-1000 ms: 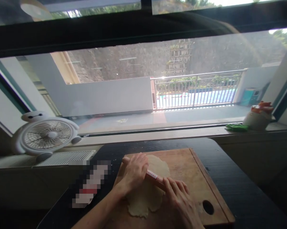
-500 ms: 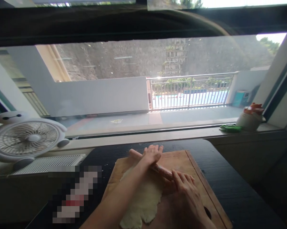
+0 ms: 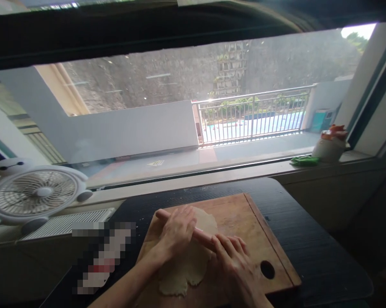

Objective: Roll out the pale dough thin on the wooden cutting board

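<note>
Two hands, the left hand [image 3: 176, 233] and right hand [image 3: 233, 265], are sharing one rolling pin [image 3: 202, 235], one dough sheet [image 3: 188, 265], one cutting board [image 3: 244, 222]; one fan [image 3: 35, 194] is standing nearby.

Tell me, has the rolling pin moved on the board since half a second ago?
Yes. The rolling pin has come back toward the person from the far edge of the wooden board, and now lies over the dough.

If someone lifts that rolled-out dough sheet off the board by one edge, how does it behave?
The dough looks thin and ragged-edged, so it would probably droop and stretch, maybe tear. It lies flat on the wooden board under the rolling pin, so it may cling. Likely light.
</note>
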